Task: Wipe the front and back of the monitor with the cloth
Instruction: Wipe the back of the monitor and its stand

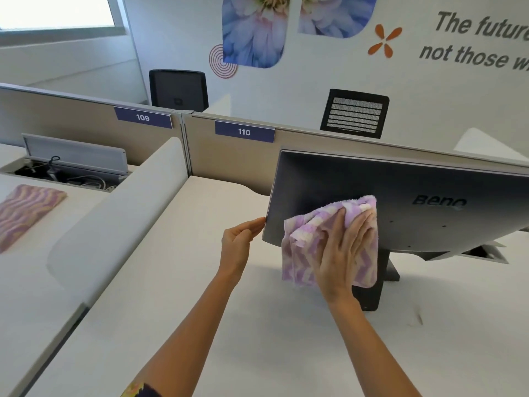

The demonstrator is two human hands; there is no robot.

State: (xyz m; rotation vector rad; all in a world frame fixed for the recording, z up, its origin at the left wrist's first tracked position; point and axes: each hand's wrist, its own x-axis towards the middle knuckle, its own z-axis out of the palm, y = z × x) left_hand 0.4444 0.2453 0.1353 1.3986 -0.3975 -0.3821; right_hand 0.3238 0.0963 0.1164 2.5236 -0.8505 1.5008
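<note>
The dark grey monitor stands on the white desk with its back panel, marked BenQ, turned toward me; its screen side is hidden. A purple-and-cream patterned cloth lies against the lower left of that back panel. My right hand presses flat on the cloth with straight, spread fingers. My left hand touches the monitor's left edge with its fingertips, fingers nearly straight. The monitor's stand shows below the cloth.
A second patterned cloth lies on the neighbouring desk at left, beyond a low white divider. Beige partitions labelled 109 and 110 run behind the desk. An open cable tray and two black chairs sit farther back.
</note>
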